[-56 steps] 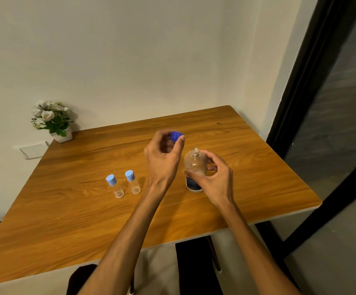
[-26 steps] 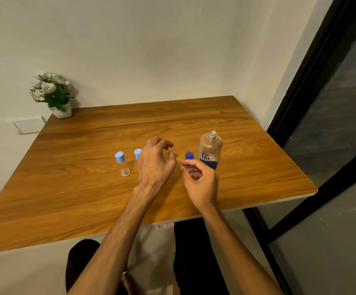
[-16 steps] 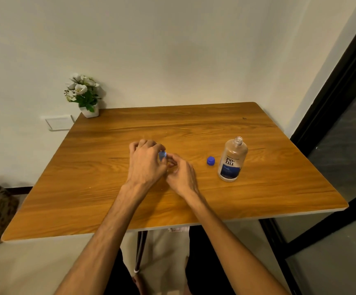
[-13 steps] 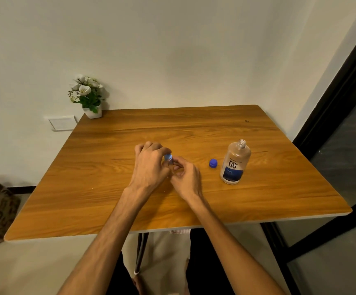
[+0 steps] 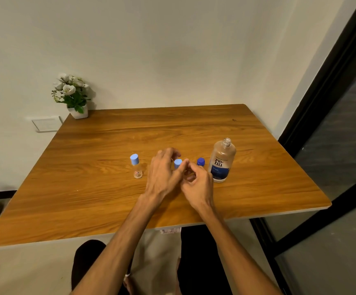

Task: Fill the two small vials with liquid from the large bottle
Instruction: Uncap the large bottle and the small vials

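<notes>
Progress: early going, as I read it — the pouring has not begun and neither vial looks filled.
Large bottle: the re-nu bottle [image 5: 222, 160] stands upright on the wooden table [image 5: 87, 199], neck open, just to the right of both hands, with nobody holding it.
Bottle cap: the dark blue cap [image 5: 200, 161] sits on the table between the hands and the bottle, so that opening step counts as done.
Left vial: the left vial [image 5: 136, 166] stands alone, well clear of the hands, its light blue cap on and its glass looking empty.
Right vial: the right vial [image 5: 178, 163] is in the middle of the action; only its light blue cap shows between the fingers, the body hidden behind them.
Left hand: the left hand [image 5: 163, 173] is curled over the vial, thumb and fingertips pinched at the cap — looks like an unscrewing grip.
Right hand: the right hand [image 5: 197, 184] is curled in low beside it, fingers bent toward the vial's body; whether it really grips the glass I cannot tell.
Still to do: get this cap off, uncap the other vial, pour into both, likely recap everything.
Bystander: a small potted plant [image 5: 73, 96] sits at the far left corner, out of play.
</notes>
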